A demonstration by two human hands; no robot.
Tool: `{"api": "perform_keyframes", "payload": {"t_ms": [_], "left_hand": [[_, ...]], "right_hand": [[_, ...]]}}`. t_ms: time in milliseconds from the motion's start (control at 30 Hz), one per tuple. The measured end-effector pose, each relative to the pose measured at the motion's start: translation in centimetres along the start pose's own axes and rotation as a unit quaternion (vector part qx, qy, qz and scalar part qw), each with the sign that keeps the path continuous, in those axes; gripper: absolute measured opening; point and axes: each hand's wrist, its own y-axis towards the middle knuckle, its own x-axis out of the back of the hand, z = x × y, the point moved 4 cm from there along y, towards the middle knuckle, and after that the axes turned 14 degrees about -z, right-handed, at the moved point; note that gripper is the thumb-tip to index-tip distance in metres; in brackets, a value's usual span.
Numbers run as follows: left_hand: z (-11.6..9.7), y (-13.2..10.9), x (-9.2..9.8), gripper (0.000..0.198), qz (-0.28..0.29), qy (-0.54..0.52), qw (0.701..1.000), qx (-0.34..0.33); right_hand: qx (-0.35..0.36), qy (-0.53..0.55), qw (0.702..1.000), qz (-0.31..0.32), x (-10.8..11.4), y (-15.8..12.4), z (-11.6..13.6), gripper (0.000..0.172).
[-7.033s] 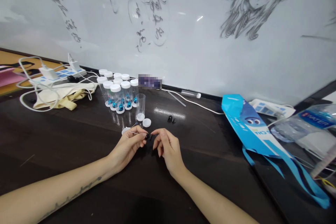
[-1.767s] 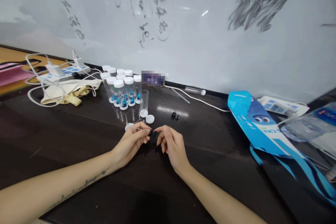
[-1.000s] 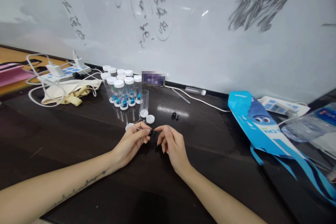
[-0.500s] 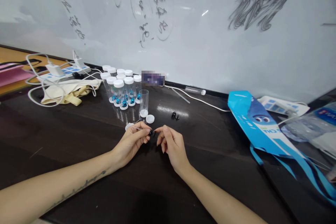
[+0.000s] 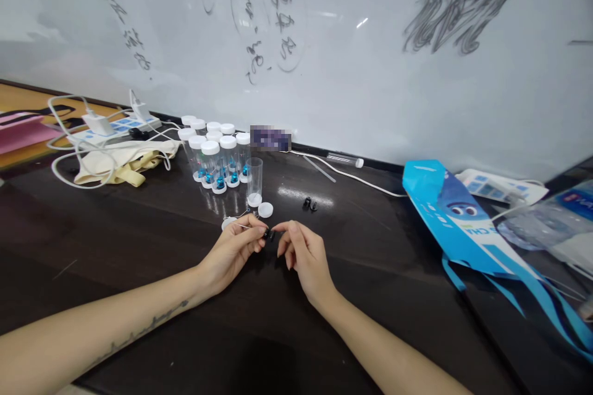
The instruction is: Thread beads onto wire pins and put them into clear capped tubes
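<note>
Thumb and fingertips of my left hand (image 5: 238, 247) pinch a small black piece (image 5: 267, 234) whose kind I cannot make out. A thin white strand runs from that hand toward the upper left. My right hand (image 5: 301, 253) is close on the right, its index fingertip at the black piece and its thumb pressed against the index finger. Anything in that pinch is too small to see. Just beyond stand a clear open tube (image 5: 254, 182) with a white base and a white cap (image 5: 265, 210) lying flat. Another white disc (image 5: 228, 223) is partly hidden behind my left hand.
Several white-capped clear tubes (image 5: 210, 163) with blue contents stand at back left. Small black pieces (image 5: 309, 203) lie beyond my right hand. A capped tube (image 5: 345, 160) lies by the whiteboard (image 5: 352, 86). Cream cloth (image 5: 115, 160) and cables are left; a blue bag (image 5: 445, 216) is right.
The black piece between my hands has turned or shifted very slightly. Both hands keep nearly the same position.
</note>
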Motion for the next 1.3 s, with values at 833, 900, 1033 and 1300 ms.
{"api": "perform_keyframes", "payload": {"t_ms": [833, 900, 1033, 1300], "left_hand": [[-0.02, 0.10, -0.01, 0.008, -0.007, 0.005, 1.000, 0.001], [0.00, 0.06, 0.02, 0.008, -0.004, 0.009, 1.000, 0.000], [0.00, -0.13, -0.08, 0.008, 0.006, 0.019, 1.000, 0.002], [-0.07, -0.40, -0.43, 0.009, 0.029, 0.037, 0.999, 0.002]], "right_hand": [[0.001, -0.011, 1.000, 0.005, -0.02, 0.05, 0.01, 0.038], [0.005, -0.019, 1.000, 0.016, -0.10, -0.03, 0.13, 0.034], [0.021, -0.067, 0.997, 0.042, -0.34, -0.23, 0.27, 0.029], [0.056, -0.126, 0.988, 0.067, -0.53, -0.31, 0.35, 0.034]]}}
